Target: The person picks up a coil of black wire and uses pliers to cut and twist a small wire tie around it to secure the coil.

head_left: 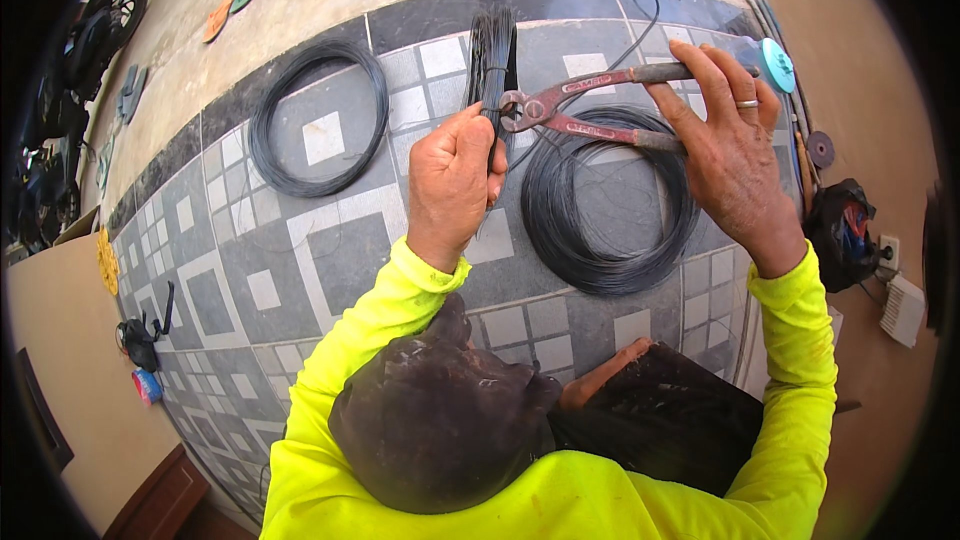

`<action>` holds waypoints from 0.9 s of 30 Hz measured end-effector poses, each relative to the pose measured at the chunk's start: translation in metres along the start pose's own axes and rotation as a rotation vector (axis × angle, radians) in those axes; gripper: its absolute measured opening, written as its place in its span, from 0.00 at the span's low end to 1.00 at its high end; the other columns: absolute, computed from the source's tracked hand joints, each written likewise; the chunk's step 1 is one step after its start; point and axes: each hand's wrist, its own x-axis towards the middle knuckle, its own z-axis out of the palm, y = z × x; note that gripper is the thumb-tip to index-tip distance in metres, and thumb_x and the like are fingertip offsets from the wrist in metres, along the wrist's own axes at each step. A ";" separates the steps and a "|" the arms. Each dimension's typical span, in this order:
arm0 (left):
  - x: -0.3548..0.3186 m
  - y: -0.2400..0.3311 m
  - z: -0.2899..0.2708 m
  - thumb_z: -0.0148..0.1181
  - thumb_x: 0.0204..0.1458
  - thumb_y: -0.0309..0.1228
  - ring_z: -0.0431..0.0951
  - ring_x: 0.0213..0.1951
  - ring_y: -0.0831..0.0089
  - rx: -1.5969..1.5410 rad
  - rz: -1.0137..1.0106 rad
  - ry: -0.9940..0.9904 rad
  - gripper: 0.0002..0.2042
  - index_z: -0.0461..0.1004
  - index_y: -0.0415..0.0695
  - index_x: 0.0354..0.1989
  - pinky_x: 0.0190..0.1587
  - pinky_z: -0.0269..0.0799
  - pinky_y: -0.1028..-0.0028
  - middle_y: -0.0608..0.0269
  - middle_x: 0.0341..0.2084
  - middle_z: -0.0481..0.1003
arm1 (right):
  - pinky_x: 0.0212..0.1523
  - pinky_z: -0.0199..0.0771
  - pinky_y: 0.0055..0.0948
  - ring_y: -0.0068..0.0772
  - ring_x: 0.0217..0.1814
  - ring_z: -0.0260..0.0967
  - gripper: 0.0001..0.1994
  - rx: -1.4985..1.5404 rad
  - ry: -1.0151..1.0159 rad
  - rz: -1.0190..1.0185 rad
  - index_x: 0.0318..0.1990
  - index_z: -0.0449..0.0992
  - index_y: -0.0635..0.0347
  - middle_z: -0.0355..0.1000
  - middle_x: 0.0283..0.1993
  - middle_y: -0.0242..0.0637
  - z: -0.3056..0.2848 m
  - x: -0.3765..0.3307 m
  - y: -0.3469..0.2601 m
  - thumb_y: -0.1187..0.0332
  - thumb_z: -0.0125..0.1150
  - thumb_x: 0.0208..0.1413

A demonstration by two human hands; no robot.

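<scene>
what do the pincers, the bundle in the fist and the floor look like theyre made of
Pincers: metal, likely steel, with worn red paint on the handles and bare dull jaws. Bundle of wires gripped by the left hand: thin dark strands with a slight sheen, probably annealed iron wire, like the coils below. Floor: hard grey and white patterned tiles with visible joints, likely ceramic or stone.

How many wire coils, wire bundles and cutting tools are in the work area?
Black wire coils: 2, left coil, right coil
Wire bundle in the left hand: 1
Red pincers in the right hand: 1
Total: 4
</scene>
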 end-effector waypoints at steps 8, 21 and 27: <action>-0.002 -0.001 0.001 0.48 0.67 0.38 0.64 0.18 0.86 -0.002 -0.001 -0.011 0.17 0.73 0.35 0.50 0.20 0.60 0.85 0.69 0.22 0.69 | 0.61 0.51 0.46 0.39 0.59 0.64 0.14 0.053 -0.008 -0.058 0.43 0.75 0.49 0.66 0.53 0.39 -0.010 0.005 0.004 0.78 0.61 0.49; -0.004 -0.013 0.004 0.42 0.68 0.36 0.64 0.26 0.83 0.075 0.160 0.133 0.20 0.72 0.34 0.57 0.27 0.65 0.81 0.70 0.26 0.68 | 0.37 0.67 0.43 0.49 0.37 0.66 0.11 0.829 -0.268 0.101 0.39 0.69 0.60 0.61 0.36 0.44 0.040 -0.022 -0.037 0.79 0.59 0.48; -0.005 -0.010 0.004 0.42 0.69 0.36 0.60 0.24 0.85 0.025 0.127 0.201 0.20 0.72 0.34 0.57 0.23 0.60 0.82 0.72 0.24 0.65 | 0.36 0.66 0.44 0.51 0.35 0.66 0.10 0.929 -0.232 0.094 0.39 0.69 0.60 0.60 0.35 0.44 0.060 -0.020 -0.056 0.79 0.58 0.49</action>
